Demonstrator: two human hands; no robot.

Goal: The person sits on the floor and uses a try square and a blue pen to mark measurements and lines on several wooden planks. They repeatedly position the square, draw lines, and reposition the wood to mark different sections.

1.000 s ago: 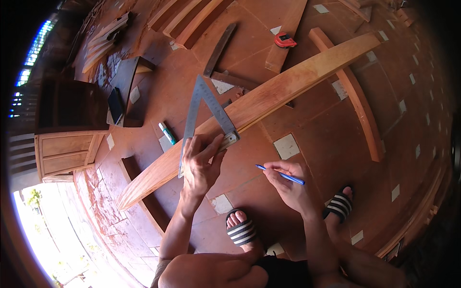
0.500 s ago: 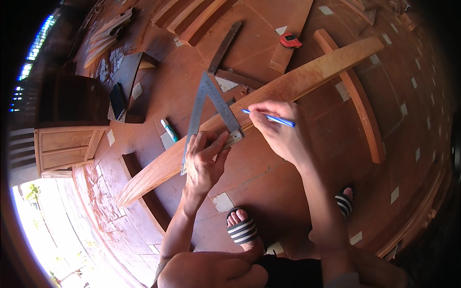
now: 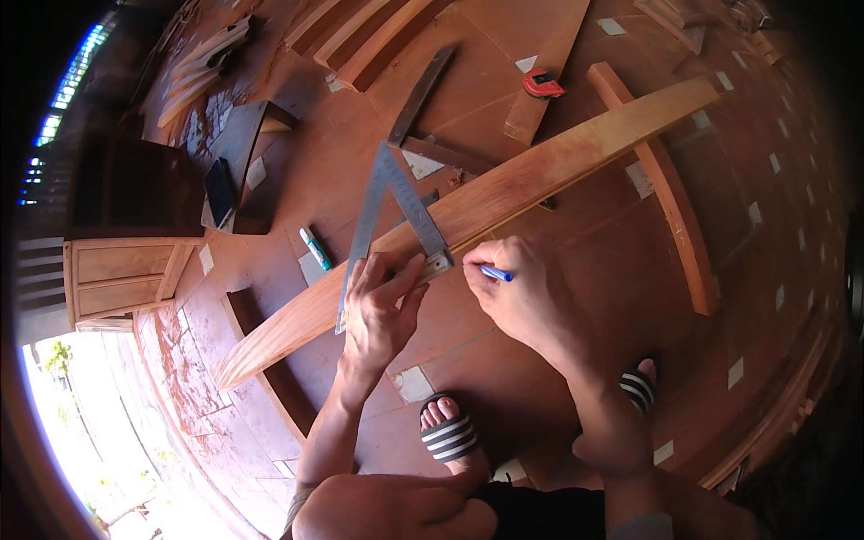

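Observation:
A long wooden board (image 3: pixel 576 166) lies slantwise in front of me, resting across other pieces of wood. Across it sits a grey metal triangular square (image 3: pixel 416 216). My left hand (image 3: pixel 378 301) is closed on the square's thick edge, holding it against the near side of the board. Just right of the square, my right hand (image 3: pixel 522 297) pinches a blue pen (image 3: pixel 495 273). The fingers hide the pen's tip, so I cannot tell whether it touches the wood.
Beyond the board lie a dark framing square (image 3: pixel 421 97) and a red tape measure (image 3: pixel 543 84) on a plank. A curved wooden piece (image 3: pixel 675 211) supports the board's right part. A white and green marker (image 3: pixel 315 248) and a phone (image 3: pixel 219 191) are at left.
My right hand has moved down toward the board's near edge, and the pen has tipped so that its end points more toward me. The left hand and square stay nearly in place.

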